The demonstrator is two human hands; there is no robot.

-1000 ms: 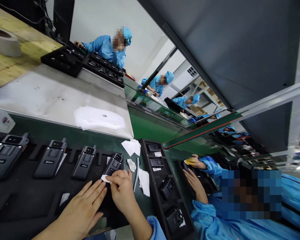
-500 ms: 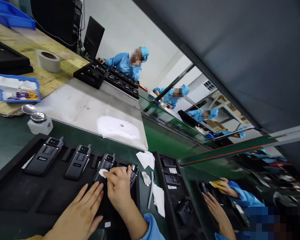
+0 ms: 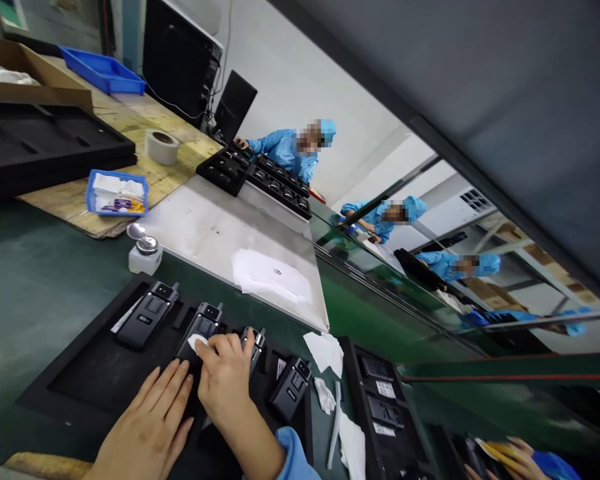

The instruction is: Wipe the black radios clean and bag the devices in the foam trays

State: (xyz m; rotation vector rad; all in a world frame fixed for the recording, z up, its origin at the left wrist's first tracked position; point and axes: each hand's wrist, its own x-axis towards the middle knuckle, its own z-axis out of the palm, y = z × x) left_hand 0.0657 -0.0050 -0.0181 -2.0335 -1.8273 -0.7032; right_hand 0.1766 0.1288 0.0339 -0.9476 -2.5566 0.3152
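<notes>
In a black foam tray [image 3: 75,340] lie several black handheld radios with stubby antennas, backs up. My right hand [image 3: 227,377] pinches a small white wipe [image 3: 197,342] against the second radio from the left [image 3: 206,320]. My left hand [image 3: 147,417] lies flat, fingers stretched out, by that radio's lower end, which the hands partly hide. To the left is another radio [image 3: 147,317] beside a white strip. Behind my right hand shows part of a third radio [image 3: 256,343]; a further radio [image 3: 292,389] sits at the tray's right.
A white pump bottle [image 3: 145,257] with its lid up stands behind the tray, near a blue basket [image 3: 93,197]. White papers [image 3: 324,353] and a pale tube [image 3: 335,427] lie right, before a second radio tray [image 3: 353,380]. A co-worker's hand [image 3: 520,460] shows lower right.
My view has swung left, so the scene sits further right. Both hands have moved from the third radio to the second, with the wipe still in my right hand.
</notes>
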